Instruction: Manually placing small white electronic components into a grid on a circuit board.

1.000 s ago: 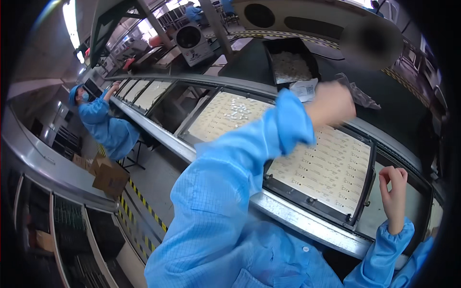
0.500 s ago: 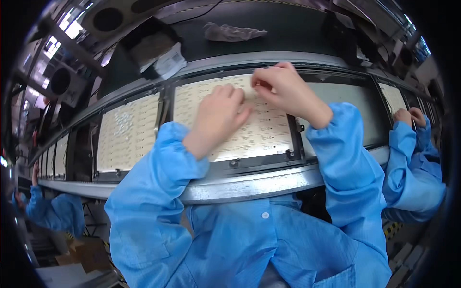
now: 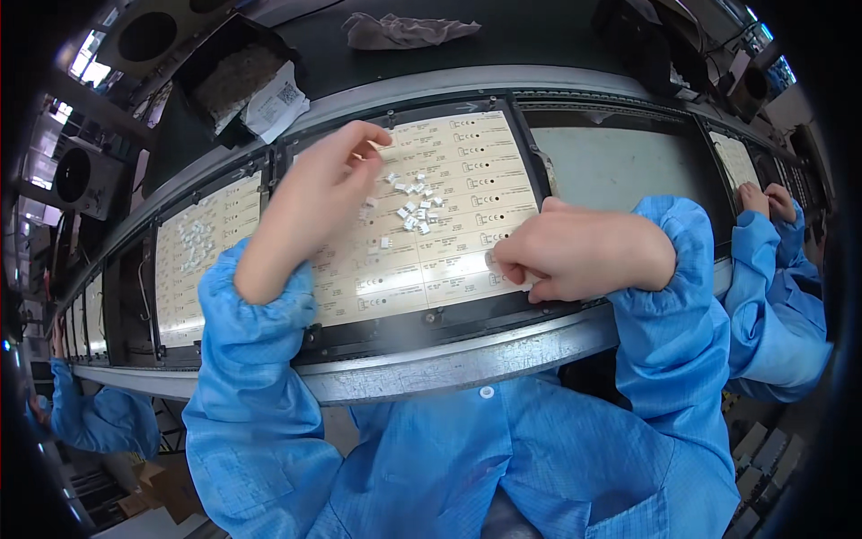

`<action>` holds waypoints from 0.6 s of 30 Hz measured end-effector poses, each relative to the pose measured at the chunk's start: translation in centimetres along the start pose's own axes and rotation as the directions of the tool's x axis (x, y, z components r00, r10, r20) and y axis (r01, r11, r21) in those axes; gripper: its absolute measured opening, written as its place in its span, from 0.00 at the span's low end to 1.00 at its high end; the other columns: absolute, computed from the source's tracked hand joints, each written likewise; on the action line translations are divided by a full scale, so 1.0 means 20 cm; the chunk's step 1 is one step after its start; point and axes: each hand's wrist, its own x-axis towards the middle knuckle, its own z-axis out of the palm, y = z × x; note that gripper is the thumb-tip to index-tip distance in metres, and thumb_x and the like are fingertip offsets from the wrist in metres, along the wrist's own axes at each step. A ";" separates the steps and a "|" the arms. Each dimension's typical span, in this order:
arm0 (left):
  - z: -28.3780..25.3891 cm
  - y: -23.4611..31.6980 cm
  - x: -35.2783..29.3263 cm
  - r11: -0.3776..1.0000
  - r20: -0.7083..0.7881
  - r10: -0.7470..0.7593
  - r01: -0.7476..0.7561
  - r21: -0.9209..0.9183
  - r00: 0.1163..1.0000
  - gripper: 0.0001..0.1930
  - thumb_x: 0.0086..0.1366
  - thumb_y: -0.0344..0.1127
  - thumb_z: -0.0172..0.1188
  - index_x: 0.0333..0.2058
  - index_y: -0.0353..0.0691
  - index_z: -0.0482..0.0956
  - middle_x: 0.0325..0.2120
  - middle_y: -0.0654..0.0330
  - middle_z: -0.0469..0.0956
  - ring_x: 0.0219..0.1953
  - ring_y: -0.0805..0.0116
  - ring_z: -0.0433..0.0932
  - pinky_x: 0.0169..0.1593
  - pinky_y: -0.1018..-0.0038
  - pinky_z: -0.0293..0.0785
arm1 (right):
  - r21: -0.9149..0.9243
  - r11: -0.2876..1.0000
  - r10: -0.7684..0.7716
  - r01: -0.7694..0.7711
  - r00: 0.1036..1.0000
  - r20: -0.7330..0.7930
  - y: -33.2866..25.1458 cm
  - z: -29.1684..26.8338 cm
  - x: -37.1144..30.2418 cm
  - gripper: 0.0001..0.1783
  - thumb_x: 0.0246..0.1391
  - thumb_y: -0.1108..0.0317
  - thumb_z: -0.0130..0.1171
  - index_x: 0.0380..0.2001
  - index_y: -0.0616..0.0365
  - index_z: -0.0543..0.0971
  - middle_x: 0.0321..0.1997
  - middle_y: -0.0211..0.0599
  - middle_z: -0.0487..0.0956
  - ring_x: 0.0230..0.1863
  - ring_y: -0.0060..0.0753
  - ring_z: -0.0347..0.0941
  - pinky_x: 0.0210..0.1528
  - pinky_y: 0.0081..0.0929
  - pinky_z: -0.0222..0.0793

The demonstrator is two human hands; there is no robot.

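Note:
A cream printed circuit-board panel (image 3: pixel 449 260) lies in a black frame in front of me. Small white connectors (image 3: pixel 418 216) are heaped loosely near its middle, and a few lie apart toward its left side. My left hand (image 3: pixel 314 198) hovers over the panel's upper left with curled fingers, thumb and forefinger close together; what they hold, if anything, is too small to make out. By the panel's lower right edge is my right hand (image 3: pixel 584 251), palm down, its bent fingers gathered at the printed surface. The fingertips hide whatever is between them.
To the left, another panel (image 3: pixel 211 287) bears loose white parts. A black bin (image 3: pixel 238 85) with a white paper label and a crumpled cloth (image 3: pixel 409 32) lie beyond the metal rail (image 3: pixel 467 366). On the right, a co-worker's hands (image 3: pixel 763 199) are at another panel.
My left hand has moved left, uncovering the heap of connectors. My right hand has come down from the panel's far edge to its near right edge. The panel sits farther left in view.

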 end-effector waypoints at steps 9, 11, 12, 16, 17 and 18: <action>-0.09 0.00 -0.04 0.926 0.142 -0.015 -0.040 0.376 0.990 0.11 0.57 0.26 0.60 0.39 0.35 0.78 0.34 0.50 0.79 0.36 0.53 0.79 0.43 0.65 0.77 | 0.160 0.983 -0.068 0.091 0.987 -0.144 0.04 -0.05 0.09 0.06 0.54 0.73 0.62 0.33 0.60 0.75 0.27 0.38 0.77 0.30 0.35 0.75 0.33 0.30 0.71; -0.10 0.00 -0.05 0.939 0.129 -0.071 0.023 0.343 0.989 0.10 0.57 0.26 0.61 0.39 0.35 0.78 0.33 0.50 0.79 0.36 0.53 0.79 0.43 0.65 0.76 | 0.165 0.982 -0.045 0.088 0.968 -0.246 0.07 -0.10 0.14 0.05 0.55 0.73 0.62 0.33 0.60 0.75 0.27 0.37 0.77 0.29 0.33 0.74 0.33 0.30 0.71; -0.09 -0.02 -0.05 0.945 0.159 -0.032 -0.023 0.327 0.987 0.09 0.57 0.27 0.62 0.38 0.35 0.78 0.33 0.50 0.79 0.36 0.53 0.79 0.42 0.65 0.76 | 0.171 0.981 -0.024 0.088 0.939 -0.344 0.09 -0.13 0.16 0.05 0.55 0.73 0.61 0.33 0.60 0.75 0.27 0.36 0.76 0.28 0.30 0.73 0.34 0.29 0.71; -0.03 -0.04 -0.04 0.950 0.193 0.001 -0.061 0.306 0.981 0.08 0.58 0.29 0.64 0.36 0.34 0.78 0.32 0.50 0.79 0.35 0.53 0.80 0.41 0.65 0.76 | 0.250 0.968 0.152 -0.011 0.820 -0.551 0.19 -0.20 0.29 0.06 0.58 0.72 0.61 0.36 0.62 0.76 0.28 0.31 0.76 0.30 0.23 0.72 0.34 0.25 0.71; -0.02 -0.03 -0.03 0.954 0.201 -0.041 -0.022 0.299 0.979 0.08 0.58 0.30 0.64 0.36 0.35 0.78 0.31 0.50 0.79 0.35 0.53 0.80 0.41 0.64 0.76 | 0.245 0.969 0.155 -0.019 0.819 -0.552 0.23 -0.21 0.32 0.06 0.58 0.72 0.61 0.36 0.62 0.76 0.28 0.31 0.76 0.30 0.23 0.72 0.34 0.25 0.71; -0.02 -0.04 -0.03 0.956 0.198 -0.037 -0.023 0.294 0.979 0.08 0.58 0.30 0.64 0.36 0.35 0.78 0.31 0.50 0.79 0.35 0.53 0.80 0.41 0.64 0.76 | 0.222 0.975 0.154 -0.024 0.789 -0.594 0.28 -0.22 0.36 0.06 0.58 0.72 0.61 0.37 0.62 0.77 0.29 0.32 0.77 0.31 0.23 0.73 0.35 0.24 0.72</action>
